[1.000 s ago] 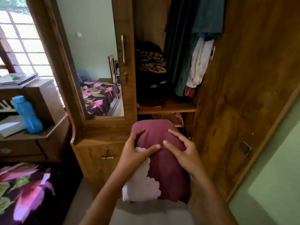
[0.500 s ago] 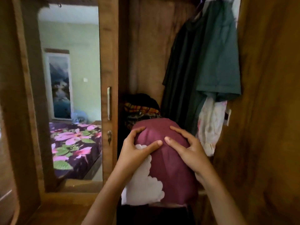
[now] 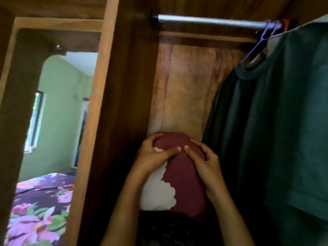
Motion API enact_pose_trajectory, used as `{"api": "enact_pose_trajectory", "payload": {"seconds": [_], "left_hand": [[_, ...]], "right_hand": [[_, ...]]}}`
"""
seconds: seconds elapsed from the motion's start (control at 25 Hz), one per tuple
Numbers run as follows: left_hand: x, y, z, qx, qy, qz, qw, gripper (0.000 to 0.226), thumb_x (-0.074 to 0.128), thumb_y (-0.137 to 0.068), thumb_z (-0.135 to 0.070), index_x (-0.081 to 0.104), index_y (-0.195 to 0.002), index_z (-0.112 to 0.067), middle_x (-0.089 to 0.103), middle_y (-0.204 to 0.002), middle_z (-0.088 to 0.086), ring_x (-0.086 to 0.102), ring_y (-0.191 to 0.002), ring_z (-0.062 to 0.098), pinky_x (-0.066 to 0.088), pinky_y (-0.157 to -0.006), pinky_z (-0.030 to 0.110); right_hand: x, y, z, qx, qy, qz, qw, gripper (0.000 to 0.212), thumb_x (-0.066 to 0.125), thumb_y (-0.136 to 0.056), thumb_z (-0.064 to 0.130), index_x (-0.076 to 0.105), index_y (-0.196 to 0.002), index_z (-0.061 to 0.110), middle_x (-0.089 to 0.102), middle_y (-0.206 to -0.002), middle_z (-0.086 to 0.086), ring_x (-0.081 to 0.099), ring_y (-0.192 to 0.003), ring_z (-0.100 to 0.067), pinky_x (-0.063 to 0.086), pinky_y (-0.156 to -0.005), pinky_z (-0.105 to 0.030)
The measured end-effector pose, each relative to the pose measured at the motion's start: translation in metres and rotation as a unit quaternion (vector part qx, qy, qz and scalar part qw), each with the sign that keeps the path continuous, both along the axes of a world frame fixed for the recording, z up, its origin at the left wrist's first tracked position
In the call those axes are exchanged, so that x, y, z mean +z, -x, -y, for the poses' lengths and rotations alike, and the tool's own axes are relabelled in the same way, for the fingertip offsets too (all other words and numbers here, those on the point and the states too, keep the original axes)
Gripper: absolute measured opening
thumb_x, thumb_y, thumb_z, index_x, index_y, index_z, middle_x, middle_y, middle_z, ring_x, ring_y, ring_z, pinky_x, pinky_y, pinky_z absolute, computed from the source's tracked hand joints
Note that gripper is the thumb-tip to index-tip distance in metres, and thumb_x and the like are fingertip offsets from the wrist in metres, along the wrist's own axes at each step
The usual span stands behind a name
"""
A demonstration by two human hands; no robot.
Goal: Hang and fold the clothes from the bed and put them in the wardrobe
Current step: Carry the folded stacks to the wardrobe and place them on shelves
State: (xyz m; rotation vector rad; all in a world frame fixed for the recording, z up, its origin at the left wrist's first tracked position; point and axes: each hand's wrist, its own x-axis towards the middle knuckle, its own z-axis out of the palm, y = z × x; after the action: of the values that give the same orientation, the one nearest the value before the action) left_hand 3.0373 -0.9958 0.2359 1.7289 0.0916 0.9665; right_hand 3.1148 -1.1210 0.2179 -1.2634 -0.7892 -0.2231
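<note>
Maroon cloth with a scalloped white patch, a folded garment point(image 3: 186, 181), sits low in the middle of the frame between my two hands, inside the open wardrobe point(image 3: 124, 96). My left hand point(image 3: 152, 157) grips its left side, thumb lying flat across the top and pointing right, with the fingers point(image 3: 153, 137) curled over the far edge. My right hand point(image 3: 204, 164) mirrors it on the right side, thumb pointing left so the two thumb tips almost meet, fingers bent and clamped on the cloth. Both forearms rise from the bottom edge of the frame and angle inward to the garment.

In the wardrobe, a dark pile of clothes point(image 3: 168, 229) lies directly under the garment; I cannot tell whether the garment rests on it. Behind is the bare wooden back panel point(image 3: 184, 82). A metal rail point(image 3: 209, 21) runs across the top of the frame, and at its right end a purple hanger point(image 3: 260, 41) carries a dark green shirt point(image 3: 284, 125) that fills the right side and hangs close against my right hand.

On the left of the frame a mirror point(image 3: 58, 121) shows a green wall, a window and a floral bedspread point(image 3: 39, 210) at lower left.
</note>
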Motion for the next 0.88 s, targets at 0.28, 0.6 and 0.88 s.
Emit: {"api": "enact_pose_trajectory", "payload": {"seconds": [0.28, 0.6, 0.88], "left_hand": [[-0.022, -0.064, -0.051, 0.224, -0.251, -0.336, 0.88, 0.063, 0.055, -0.089, -0.047, 0.035, -0.141, -0.018, 0.036, -0.145, 0.011, 0.036, -0.132, 0.028, 0.034, -0.104, 0.033], [-0.045, -0.064, -0.056, 0.237, -0.226, -0.325, 0.887, 0.047, 0.049, -0.094, -0.043, 0.05, -0.127, -0.011, 0.052, -0.129, 0.014, 0.052, -0.117, 0.03, 0.042, -0.091, 0.033], [-0.055, -0.047, -0.034, 0.307, -0.249, -0.216, 0.893, 0.028, 0.047, -0.096, -0.026, 0.06, -0.11, -0.006, 0.059, -0.117, 0.015, 0.056, -0.107, 0.03, 0.043, -0.078, 0.031]], "right_hand": [[-0.029, -0.094, -0.076, 0.014, 0.335, 0.046, 0.941, 0.071, 0.021, -0.086, 0.07, 0.043, -0.14, 0.028, 0.038, -0.149, 0.001, 0.036, -0.135, -0.017, 0.025, -0.115, -0.032], [-0.033, -0.1, -0.077, -0.04, 0.459, 0.074, 0.885, 0.071, 0.023, -0.087, 0.073, 0.024, -0.148, 0.035, 0.016, -0.158, 0.001, 0.017, -0.144, -0.025, 0.013, -0.117, -0.038], [-0.044, -0.079, -0.06, -0.042, 0.391, 0.08, 0.916, 0.08, 0.041, -0.078, 0.078, 0.021, -0.147, 0.042, 0.022, -0.157, 0.003, 0.025, -0.141, -0.021, 0.022, -0.115, -0.038]]}}
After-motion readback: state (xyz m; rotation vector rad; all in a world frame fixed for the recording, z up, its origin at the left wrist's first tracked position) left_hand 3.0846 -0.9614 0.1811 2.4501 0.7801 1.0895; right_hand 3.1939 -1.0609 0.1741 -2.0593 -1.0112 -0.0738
